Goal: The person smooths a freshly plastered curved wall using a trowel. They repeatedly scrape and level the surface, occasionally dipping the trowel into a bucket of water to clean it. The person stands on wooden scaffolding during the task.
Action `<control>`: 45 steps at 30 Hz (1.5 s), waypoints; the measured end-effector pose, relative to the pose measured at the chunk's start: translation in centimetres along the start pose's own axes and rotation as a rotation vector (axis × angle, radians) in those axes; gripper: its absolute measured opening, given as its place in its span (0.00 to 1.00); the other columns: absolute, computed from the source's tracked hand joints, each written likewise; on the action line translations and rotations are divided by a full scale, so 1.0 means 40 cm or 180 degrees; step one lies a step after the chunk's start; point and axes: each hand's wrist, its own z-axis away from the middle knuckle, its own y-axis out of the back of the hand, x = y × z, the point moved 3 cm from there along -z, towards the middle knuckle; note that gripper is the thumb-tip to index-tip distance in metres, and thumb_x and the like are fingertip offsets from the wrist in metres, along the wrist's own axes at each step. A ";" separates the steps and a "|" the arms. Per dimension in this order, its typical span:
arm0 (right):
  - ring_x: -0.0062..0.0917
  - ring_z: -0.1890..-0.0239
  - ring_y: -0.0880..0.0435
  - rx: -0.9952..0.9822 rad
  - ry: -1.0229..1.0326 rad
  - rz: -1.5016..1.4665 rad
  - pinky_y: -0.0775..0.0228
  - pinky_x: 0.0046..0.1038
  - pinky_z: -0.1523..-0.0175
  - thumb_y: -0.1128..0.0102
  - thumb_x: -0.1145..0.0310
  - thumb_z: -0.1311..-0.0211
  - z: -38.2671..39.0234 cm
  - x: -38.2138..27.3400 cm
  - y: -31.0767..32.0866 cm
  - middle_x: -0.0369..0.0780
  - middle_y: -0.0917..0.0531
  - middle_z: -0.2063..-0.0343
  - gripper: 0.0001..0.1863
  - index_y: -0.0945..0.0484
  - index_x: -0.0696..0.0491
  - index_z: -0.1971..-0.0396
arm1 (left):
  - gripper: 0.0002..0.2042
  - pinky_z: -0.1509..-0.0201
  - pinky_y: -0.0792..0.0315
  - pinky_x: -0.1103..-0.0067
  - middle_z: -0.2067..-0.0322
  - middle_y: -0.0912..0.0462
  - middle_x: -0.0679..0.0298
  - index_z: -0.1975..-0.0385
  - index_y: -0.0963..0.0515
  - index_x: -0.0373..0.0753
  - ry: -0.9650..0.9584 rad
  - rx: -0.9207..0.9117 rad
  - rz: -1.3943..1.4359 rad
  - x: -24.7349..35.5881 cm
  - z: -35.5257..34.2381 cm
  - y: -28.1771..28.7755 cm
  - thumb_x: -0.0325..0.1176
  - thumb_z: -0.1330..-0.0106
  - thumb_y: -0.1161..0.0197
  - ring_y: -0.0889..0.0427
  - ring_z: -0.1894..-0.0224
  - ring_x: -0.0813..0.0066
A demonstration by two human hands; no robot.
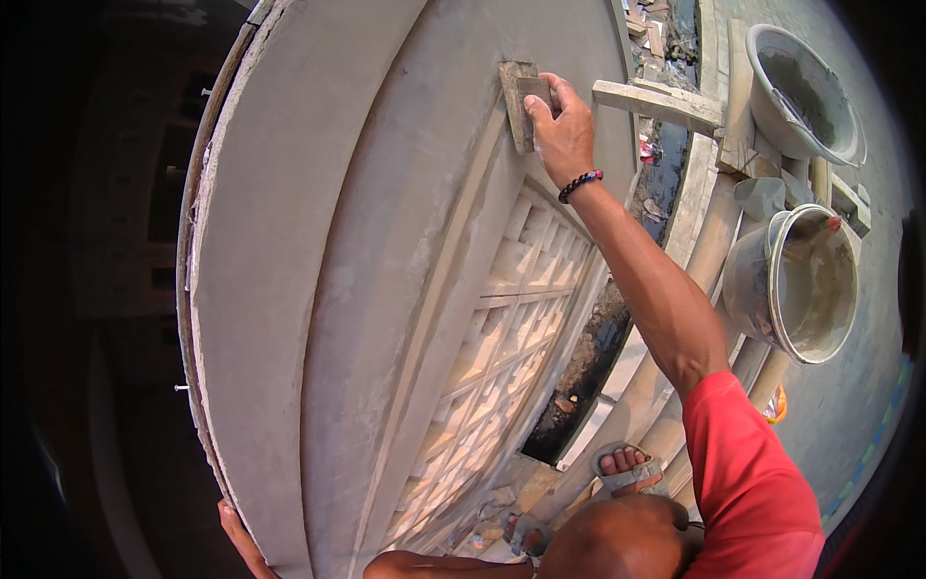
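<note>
My right arm, in a red sleeve with a dark beaded bracelet at the wrist, reaches up across the wall. My right hand (561,133) is closed round the grip of a wooden plastering float (516,108). The float's flat face lies against the grey plastered wall (424,125), just above the corner of a recessed lattice of pale ventilation blocks (511,299). At the lower left, my left hand (239,540) grips the wall's rough outer edge (198,318); some of its fingers are hidden.
To the right stand a bucket of grey mortar (801,96) and a bucket of murky water (820,289). Bamboo poles (641,386) lie below me, with a sandalled foot (629,465) on them. A wooden bar (656,104) juts toward the wall. A dark ditch (579,396) runs beneath; nails stick out past the wall's edge.
</note>
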 end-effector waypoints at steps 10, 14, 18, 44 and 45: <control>0.34 0.63 0.16 -0.0169 -0.0357 -0.0689 0.25 0.35 0.53 0.39 0.68 0.38 0.120 0.021 0.093 0.45 0.16 0.63 0.21 0.25 0.61 0.46 | 0.26 0.56 0.34 0.77 0.69 0.30 0.67 0.59 0.29 0.33 0.0069 0.0074 -0.0062 -0.007 0.023 0.023 0.55 0.24 0.58 0.32 0.64 0.77; 0.33 0.63 0.16 -0.0169 -0.0180 -0.0427 0.25 0.34 0.54 0.39 0.68 0.38 0.063 -0.053 0.031 0.45 0.16 0.63 0.21 0.25 0.60 0.47 | 0.26 0.56 0.34 0.78 0.69 0.30 0.67 0.59 0.29 0.33 0.0061 0.0105 -0.0065 -0.006 0.026 0.021 0.55 0.24 0.58 0.32 0.64 0.77; 0.33 0.58 0.17 -0.0334 0.0523 0.0184 0.26 0.34 0.51 0.39 0.68 0.38 0.234 -0.005 -0.003 0.46 0.17 0.57 0.20 0.24 0.59 0.47 | 0.25 0.56 0.35 0.78 0.69 0.31 0.68 0.59 0.29 0.34 0.0035 0.0061 -0.0074 0.021 0.017 0.013 0.54 0.24 0.57 0.33 0.64 0.77; 0.41 0.55 0.23 -0.0965 0.0716 0.0254 0.32 0.36 0.46 0.44 0.73 0.36 0.326 -0.086 0.002 0.49 0.23 0.59 0.19 0.26 0.56 0.45 | 0.24 0.55 0.37 0.78 0.68 0.32 0.67 0.59 0.30 0.35 -0.0032 -0.0071 -0.0159 0.021 0.020 0.016 0.54 0.24 0.58 0.34 0.63 0.77; 0.40 0.54 0.24 -0.1083 0.0693 0.0296 0.32 0.37 0.47 0.43 0.74 0.37 0.364 -0.055 0.019 0.48 0.23 0.59 0.20 0.26 0.55 0.44 | 0.24 0.55 0.37 0.78 0.68 0.32 0.67 0.59 0.30 0.35 -0.0038 -0.0078 -0.0149 0.024 0.015 0.014 0.54 0.24 0.59 0.34 0.63 0.77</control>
